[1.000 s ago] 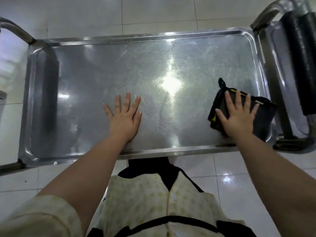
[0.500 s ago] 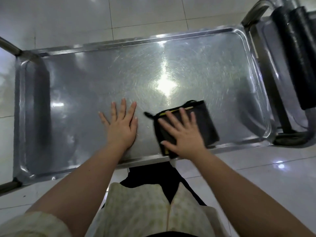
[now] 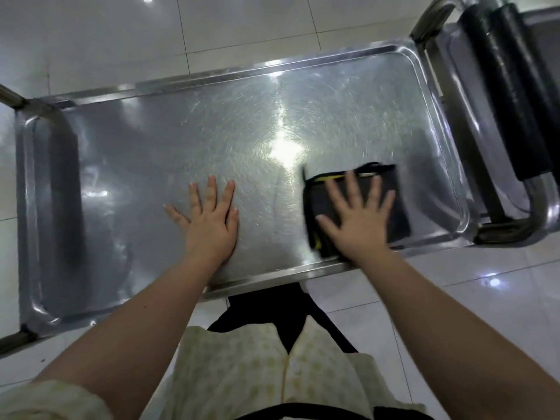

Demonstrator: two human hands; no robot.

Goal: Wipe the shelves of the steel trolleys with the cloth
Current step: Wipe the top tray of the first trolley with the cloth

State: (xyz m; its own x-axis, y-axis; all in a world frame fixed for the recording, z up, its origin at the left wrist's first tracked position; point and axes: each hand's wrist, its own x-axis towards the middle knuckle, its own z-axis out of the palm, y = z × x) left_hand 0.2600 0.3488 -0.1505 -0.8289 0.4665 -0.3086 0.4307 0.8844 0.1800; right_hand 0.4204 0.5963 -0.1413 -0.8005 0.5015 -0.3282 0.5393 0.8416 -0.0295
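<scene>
The steel trolley's top shelf (image 3: 157, 153) fills the middle of the head view, shiny and scratched, with a raised rim. A folded dark cloth with a yellow edge (image 3: 394, 213) lies flat near the shelf's front right. My right hand (image 3: 354, 219) presses on it with straight, spread fingers. My left hand (image 3: 209, 219) rests flat on the bare steel near the front edge, left of the cloth, fingers straight.
A second trolley (image 3: 472, 95) stands against the right end, with a black padded handle (image 3: 515, 86) and a steel tube frame. A steel handle bar (image 3: 12, 100) sticks out at the left end. White tiled floor (image 3: 242, 31) surrounds the trolley.
The cloth under my right hand swept left from the shelf's right end towards the middle, and has now slid back to the right. My left hand stayed flat in place.
</scene>
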